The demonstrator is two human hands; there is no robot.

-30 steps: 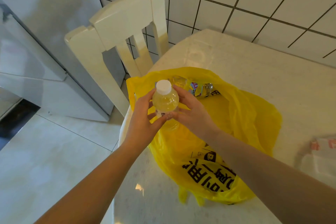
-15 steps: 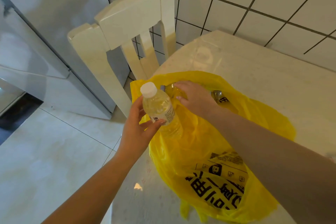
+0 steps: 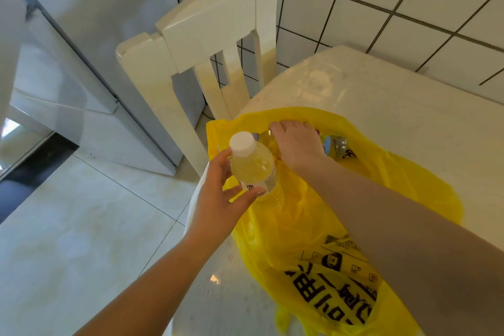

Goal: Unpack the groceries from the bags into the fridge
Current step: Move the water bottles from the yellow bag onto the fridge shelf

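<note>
Bottle [image 3: 252,169] of pale yellow drink, white cap up, gripped in our left hand [image 3: 218,199], thumb across label, just above yellow bag's [image 3: 300,240] left edge. Our right hand [image 3: 297,144] reaches into bag mouth, fingers curled over second bottle [image 3: 266,138]; grip on it unclear. Bag lies on pale glossy table [image 3: 395,106]. Cream chair [image 3: 196,43] beside table, white fridge [image 3: 81,76] left, tiled wall behind, tiled floor.

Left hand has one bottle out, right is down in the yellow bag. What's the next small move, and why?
Probably lift the right hand out with the second bottle it lies on. The left hand already holds the white-capped bottle clear of the yellow bag.
</note>
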